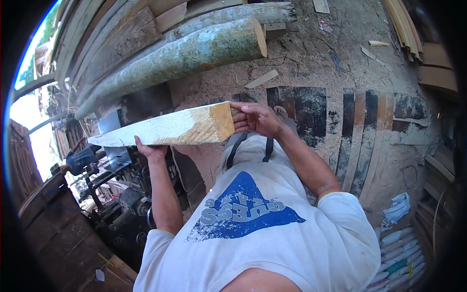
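A bark-covered log (194,53) lies before us beside weathered planks (121,44) at upper left; a pale wood scrap (261,79) and dark strips (310,114) mark the dusty ground (301,56). At right, we see thin boards (404,29) and, lower, a crumpled light-blue cloth (397,209) near pale rounded objects (399,253).
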`<state>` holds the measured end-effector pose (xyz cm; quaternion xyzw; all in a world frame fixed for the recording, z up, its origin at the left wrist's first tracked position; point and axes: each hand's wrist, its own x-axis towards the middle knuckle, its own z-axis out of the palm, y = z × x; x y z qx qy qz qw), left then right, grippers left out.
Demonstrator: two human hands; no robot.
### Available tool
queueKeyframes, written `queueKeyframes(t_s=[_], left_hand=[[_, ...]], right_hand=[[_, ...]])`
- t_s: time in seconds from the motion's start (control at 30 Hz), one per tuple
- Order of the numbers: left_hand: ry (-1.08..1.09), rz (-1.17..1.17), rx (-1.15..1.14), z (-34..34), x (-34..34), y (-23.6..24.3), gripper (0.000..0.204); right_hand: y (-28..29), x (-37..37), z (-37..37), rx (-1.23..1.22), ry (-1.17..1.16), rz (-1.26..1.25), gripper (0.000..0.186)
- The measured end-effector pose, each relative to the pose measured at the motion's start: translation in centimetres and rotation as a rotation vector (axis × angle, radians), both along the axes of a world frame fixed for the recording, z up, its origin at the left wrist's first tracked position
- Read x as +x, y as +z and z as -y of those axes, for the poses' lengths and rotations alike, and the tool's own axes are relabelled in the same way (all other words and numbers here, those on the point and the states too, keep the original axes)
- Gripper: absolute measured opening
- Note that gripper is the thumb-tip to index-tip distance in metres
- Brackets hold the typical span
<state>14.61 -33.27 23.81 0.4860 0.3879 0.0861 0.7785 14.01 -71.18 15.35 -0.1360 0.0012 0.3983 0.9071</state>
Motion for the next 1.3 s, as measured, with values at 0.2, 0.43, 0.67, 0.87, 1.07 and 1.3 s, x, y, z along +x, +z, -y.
queueKeyframes(t_s=[0.2, 0.43, 0.67, 0.87, 1.07, 1.3], left_hand=[[0.054, 0.043, -0.116, -2.8, -2.3, -3.5, 0.083], [0.254, -0.293, -0.001, 4.5, -6.9, -12.5, 0.107], [-0.167, -0.421, -0.045, 6.0, -9.3, -12.5, 0.095], [-0.593, -0.253, 0.56, -8.2, -15.7, -16.3, 0.054], [-0.093, -0.613, 1.009, -33.1, -19.8, -15.1, 0.035], [-0.382, -0.515, 1.757, -54.0, -24.8, -11.9, 0.027]], right_hand=[[4.6, -1.5, -4.1, -0.959, -0.29, 0.685, 0.073], [-6.7, -8.4, -0.5, -0.818, -0.138, -0.085, 0.047], [-13.5, -4.6, 9.2, -0.959, 0.516, -0.618, 0.058], [-12.5, 0.9, 9.2, -1.858, 0.529, -0.071, 0.043], [-13.9, 14.1, -1.6, -1.841, 0.126, 0.782, 0.035], [-0.3, 11.8, -47.5, -1.368, 0.423, 1.345, 0.068]])
